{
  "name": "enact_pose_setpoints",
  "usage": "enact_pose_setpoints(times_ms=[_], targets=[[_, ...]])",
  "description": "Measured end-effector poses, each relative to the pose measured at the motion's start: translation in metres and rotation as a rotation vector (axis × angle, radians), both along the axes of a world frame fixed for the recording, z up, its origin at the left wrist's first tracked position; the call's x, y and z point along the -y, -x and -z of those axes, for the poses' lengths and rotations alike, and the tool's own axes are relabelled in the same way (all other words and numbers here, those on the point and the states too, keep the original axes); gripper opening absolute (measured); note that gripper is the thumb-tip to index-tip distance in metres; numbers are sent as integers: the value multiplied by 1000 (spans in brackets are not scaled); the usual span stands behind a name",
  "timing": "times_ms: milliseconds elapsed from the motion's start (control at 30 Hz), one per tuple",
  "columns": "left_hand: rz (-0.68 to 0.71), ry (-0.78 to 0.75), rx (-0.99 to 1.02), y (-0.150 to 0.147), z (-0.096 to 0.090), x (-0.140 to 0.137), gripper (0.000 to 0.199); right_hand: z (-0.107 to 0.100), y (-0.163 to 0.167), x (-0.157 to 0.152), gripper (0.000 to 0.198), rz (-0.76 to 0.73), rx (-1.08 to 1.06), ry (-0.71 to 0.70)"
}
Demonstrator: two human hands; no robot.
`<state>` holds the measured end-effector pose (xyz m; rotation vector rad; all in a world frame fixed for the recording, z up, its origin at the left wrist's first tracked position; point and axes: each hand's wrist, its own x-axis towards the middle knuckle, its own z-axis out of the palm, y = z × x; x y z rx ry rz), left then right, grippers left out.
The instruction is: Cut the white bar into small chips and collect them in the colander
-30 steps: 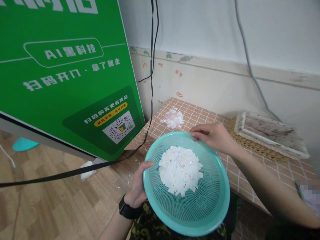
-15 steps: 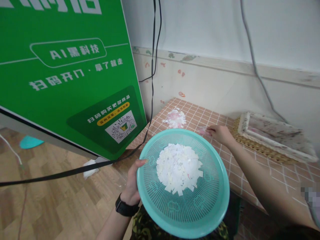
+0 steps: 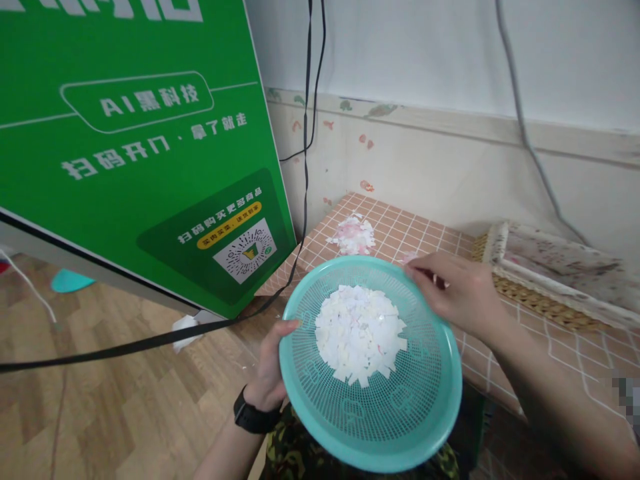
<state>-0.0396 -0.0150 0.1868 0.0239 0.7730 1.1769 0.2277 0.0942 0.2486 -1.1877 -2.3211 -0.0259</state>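
My left hand (image 3: pixel 273 363), with a black band on its wrist, grips the left rim of a round turquoise plastic basket (image 3: pixel 370 427), which is tilted toward me. Small white paper scraps (image 3: pixel 359 333) lie heaped in its middle, a few with pink marks. My right hand (image 3: pixel 453 287) is over the basket's upper right rim, its fingers pinched together. Whatever they hold, if anything, is hidden. Just behind those fingertips a few pinkish scraps (image 3: pixel 410 256) lie on the table. Beyond the basket is a pile of white and pink scraps (image 3: pixel 354 233).
The table (image 3: pixel 410 227) has a brown cover with white grid lines. A cloth-lined wicker basket (image 3: pixel 550 310) stands at its right, against the wall. On the left is a large green cabinet (image 3: pixel 125 220). A black strap (image 3: pixel 150 343) crosses in front of it.
My right hand has come back from the pinkish scraps on the table to the turquoise basket's rim. My left hand keeps its hold on the basket. The view has shifted slightly.
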Motion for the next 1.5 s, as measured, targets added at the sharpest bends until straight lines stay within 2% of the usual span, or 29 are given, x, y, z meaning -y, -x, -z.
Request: enact_pose_setpoints(times_ms=[67,100,167,233,300,367,400,533,600,700,767,867,1000,1200,1367,1433,1500], targets=[[16,6,-16,-5,-1,0,23,-10,16,21,21,-277,159,156],[24,-1,-21,-7,-1,1,22,-13,21,28,23,-359,222,207],[27,-20,-31,-11,0,0,22,-15,21,30,26,-393,261,242],[21,-29,-42,-11,0,1,22,-14,9,21,26,-247,180,193],[13,-13,-57,-7,1,3,23,-6,-10,6,26,35,80,114],[8,42,-90,2,2,9,23,10,-27,-7,28,277,95,98],[7,97,-122,8,3,14,20,23,-33,-11,29,326,135,134],[-6,278,-237,37,12,40,12,85,-41,-9,31,261,248,301],[-26,344,-251,47,18,52,9,109,-38,-4,45,273,263,237],[-72,392,-260,55,26,64,9,125,-34,-4,62,326,281,166],[-72,409,-248,56,32,67,9,125,-32,-9,67,306,302,138],[-95,408,-234,57,41,68,8,123,-30,-13,68,181,360,125],[-76,335,-224,58,59,65,6,131,-26,-5,63,78,439,115],[-19,303,-216,53,90,56,7,142,-26,14,52,17,527,-5],[-2,239,-199,44,107,45,11,122,-30,18,46,-41,597,16],[20,212,-193,37,114,39,13,109,-34,14,44,-46,554,85],[27,205,-186,29,122,31,15,96,-37,5,41,18,469,167]])
